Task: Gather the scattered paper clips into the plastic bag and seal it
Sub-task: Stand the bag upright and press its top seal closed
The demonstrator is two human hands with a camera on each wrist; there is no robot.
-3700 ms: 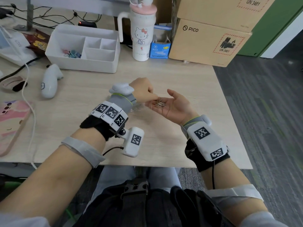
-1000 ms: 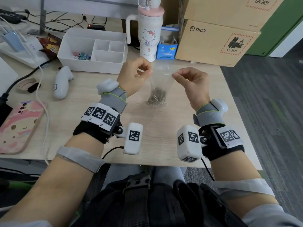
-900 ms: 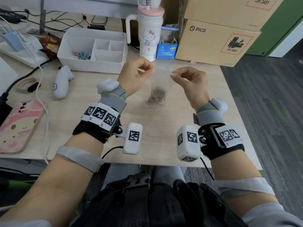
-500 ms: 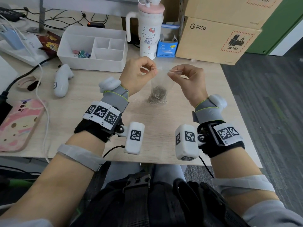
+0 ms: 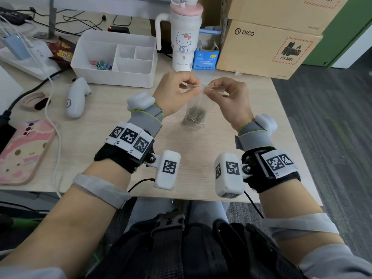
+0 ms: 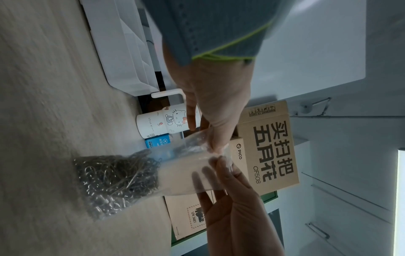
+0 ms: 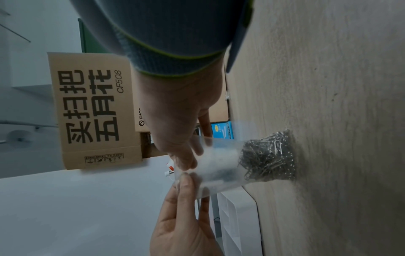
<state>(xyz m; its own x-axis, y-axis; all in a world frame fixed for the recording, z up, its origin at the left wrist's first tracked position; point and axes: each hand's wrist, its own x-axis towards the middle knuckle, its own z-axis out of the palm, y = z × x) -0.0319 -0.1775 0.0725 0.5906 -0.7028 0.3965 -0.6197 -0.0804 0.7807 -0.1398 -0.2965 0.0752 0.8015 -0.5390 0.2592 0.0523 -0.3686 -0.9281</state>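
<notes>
Up close, the wooden bench (image 5: 112,125) carries everything, and at its far right edge two cardboard boxes are stacked, the lower one marked PICO (image 5: 261,49). Left of them sits a white divided organiser tray (image 5: 112,75) with a few coloured binder clips (image 5: 100,65) in its left compartment, and between tray and boxes stand a tall Hello Kitty tumbler (image 5: 184,41) with a pink lid and a small blue box (image 5: 205,59). A pink phone case (image 5: 22,152) lies at the near left, with a white handheld controller (image 5: 76,97) beyond it. Over the middle of the bench, the clear plastic bag (image 5: 198,101) stands upright, its bottom resting on the wood. The person's left hand (image 5: 175,93) and right hand (image 5: 231,97) meet at the bag's top edge, each pinching the mouth between thumb and forefinger, the remaining fingers (image 6: 206,175) loosely curled or spread behind the film. Both pinches sit almost touching at the middle of the strip. Whether the strip is pressed closed I cannot tell. All the silver paper clips (image 5: 194,117) lie heaped in the bottom of the bag.
</notes>
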